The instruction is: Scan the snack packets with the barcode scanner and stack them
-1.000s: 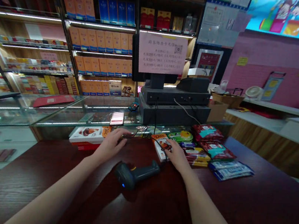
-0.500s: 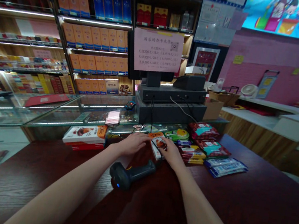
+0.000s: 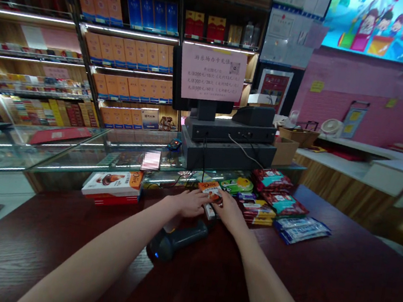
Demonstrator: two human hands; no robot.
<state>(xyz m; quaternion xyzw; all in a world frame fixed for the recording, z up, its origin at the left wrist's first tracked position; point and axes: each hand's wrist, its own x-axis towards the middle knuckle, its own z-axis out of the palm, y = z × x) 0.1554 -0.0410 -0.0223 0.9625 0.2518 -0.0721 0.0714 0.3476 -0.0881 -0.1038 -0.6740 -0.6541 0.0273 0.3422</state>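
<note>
A white and orange box of Dove chocolates lies on the dark wooden counter between my hands. My right hand grips its right edge, thumb toward me. From the left, my left hand reaches the box with fingers stretched out against its left side and over part of its face. Closer to me, a black barcode scanner lies on its side below my left wrist, a small blue light lit at its head. Its cable runs beside the box. The lower part of the box is partly covered by my fingers.
Left stands a stack of chocolate boxes. To the right lie a green package, yellow and purple bars, dark red bags and blue packets. Behind are a cash register and a glass display case.
My left hand has moved right, from beside the box onto its left side. My right hand stays at the box's right edge. The view has tilted slightly.
</note>
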